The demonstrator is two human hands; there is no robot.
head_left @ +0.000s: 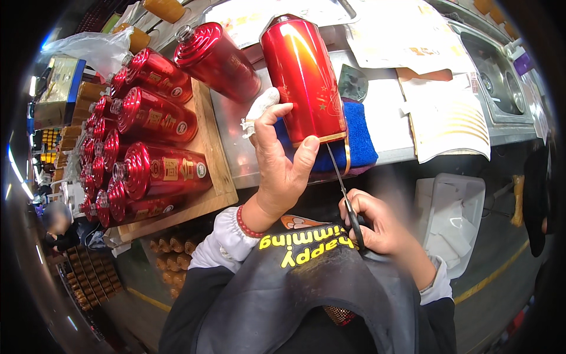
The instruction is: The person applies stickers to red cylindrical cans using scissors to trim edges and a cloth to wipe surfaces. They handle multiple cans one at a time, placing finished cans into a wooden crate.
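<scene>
A glossy red bottle [303, 76] lies tilted over a blue cloth [358, 133], with a thin gold trim strip [347, 154] along its near end; a loose length of the strip hangs down at the right. My left hand [280, 159] grips the bottle's near left side between thumb and fingers, one finger wrapped in a white covering. My right hand [377, 221] is closed around the black handles of a pair of scissors [349, 206]. The blades point up to the gold strip, and their tips are at the bottle's near edge.
Another red bottle [218, 62] stands at the back left. Several more red bottles [168, 171] crowd a wooden board [221, 171] on the left. Printed sheets [442, 112] cover the metal bench beside a sink [492, 76]. A white plastic bin [457, 206] sits below at right.
</scene>
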